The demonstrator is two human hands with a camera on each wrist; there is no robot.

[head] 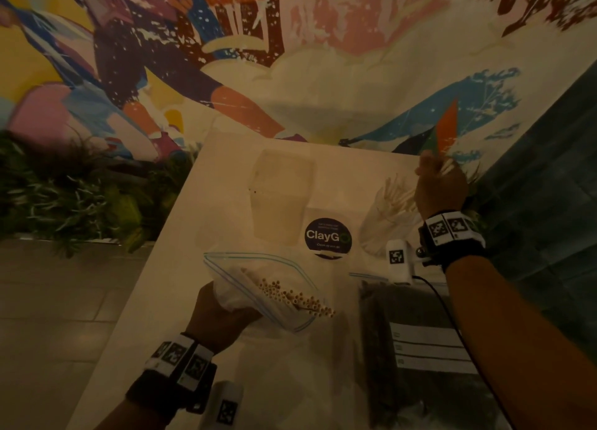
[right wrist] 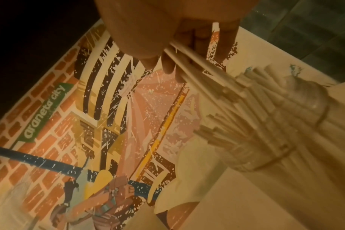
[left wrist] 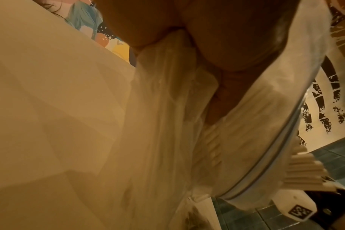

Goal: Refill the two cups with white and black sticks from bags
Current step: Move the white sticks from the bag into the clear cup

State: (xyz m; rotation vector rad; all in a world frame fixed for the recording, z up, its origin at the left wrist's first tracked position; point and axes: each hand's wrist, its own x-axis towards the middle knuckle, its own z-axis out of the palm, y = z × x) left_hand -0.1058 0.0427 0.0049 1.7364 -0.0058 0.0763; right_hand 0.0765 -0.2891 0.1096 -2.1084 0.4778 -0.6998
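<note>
A: Status of hands?

B: Left hand (head: 219,313) is wrapped around the clear zip-top plastic bag of white paper sticks (head: 268,290), held off the white table (head: 181,235) just near-left of the round dark "ClayGo" sticker (head: 328,237). Bag mouth is open and the stick ends poke out toward the sticker's near side.

A: Right?

B: Right hand (head: 441,187) is up on the far-right side of the sticker, fingers (right wrist: 168,62) pinching a few white sticks (right wrist: 195,73). Their lower ends reach into the clear plastic cup (head: 386,216), already packed with white sticks, standing just right of the sticker.

A: Other cup?

B: Translucent empty-looking cup (head: 281,193) stands just beyond the sticker, on the far-left side. Contents unclear, too dim.

A: Black sticks?

B: In the second clear bag (head: 420,349), lying flat on the table near-right of the sticker; neither hand is on it.
</note>
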